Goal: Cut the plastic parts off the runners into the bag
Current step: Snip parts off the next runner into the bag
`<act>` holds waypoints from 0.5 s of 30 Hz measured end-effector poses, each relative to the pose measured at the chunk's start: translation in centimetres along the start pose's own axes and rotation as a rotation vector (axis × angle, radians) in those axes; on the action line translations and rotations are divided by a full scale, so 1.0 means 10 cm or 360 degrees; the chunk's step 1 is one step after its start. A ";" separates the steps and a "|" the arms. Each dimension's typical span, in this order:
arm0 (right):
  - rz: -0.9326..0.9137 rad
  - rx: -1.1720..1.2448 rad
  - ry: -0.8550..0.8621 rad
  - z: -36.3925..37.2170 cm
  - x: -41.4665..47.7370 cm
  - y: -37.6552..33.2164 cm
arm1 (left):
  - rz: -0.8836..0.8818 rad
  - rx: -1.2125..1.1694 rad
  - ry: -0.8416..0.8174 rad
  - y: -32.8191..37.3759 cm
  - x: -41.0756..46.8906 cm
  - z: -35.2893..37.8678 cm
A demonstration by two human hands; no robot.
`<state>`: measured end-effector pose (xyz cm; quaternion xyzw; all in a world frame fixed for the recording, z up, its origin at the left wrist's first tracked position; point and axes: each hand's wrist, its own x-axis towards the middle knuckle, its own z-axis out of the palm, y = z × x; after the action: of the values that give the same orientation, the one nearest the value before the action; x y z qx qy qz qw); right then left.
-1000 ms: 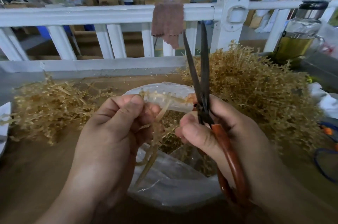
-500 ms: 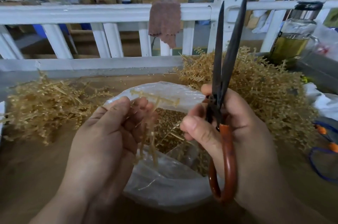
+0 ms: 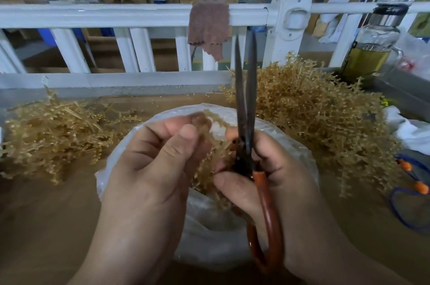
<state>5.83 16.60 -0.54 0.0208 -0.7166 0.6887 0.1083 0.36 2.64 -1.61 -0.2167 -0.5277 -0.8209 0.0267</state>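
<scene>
Being pinched by the left hand (image 3: 153,168), the runner (image 3: 215,117) is kept over the bag (image 3: 204,243), so cut parts should fall inside. Beside this pinch, nearly closed scissors (image 3: 243,157) are gripped by the right hand (image 3: 279,182).

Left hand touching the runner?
Touching. The head view shows the left hand pinching the runner between thumb and fingers, above the bag.
</scene>
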 end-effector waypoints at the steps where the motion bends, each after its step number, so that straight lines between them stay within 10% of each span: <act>1: 0.0051 0.0094 0.0018 -0.01 0.02 -0.02 | 0.0038 0.0054 0.0070 0.00 0.01 0.00; 7: 0.0027 0.0370 0.0111 -0.11 0.07 -0.05 | -0.0122 0.0740 0.0253 -0.02 -0.03 -0.07; 15: -0.0233 0.0079 0.0207 -0.18 0.07 0.03 | -0.0523 0.0185 -0.0212 -0.06 -0.02 0.01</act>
<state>5.28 18.45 -0.64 0.0309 -0.6875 0.6963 0.2040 0.41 3.00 -2.16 -0.1796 -0.6031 -0.7661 -0.1304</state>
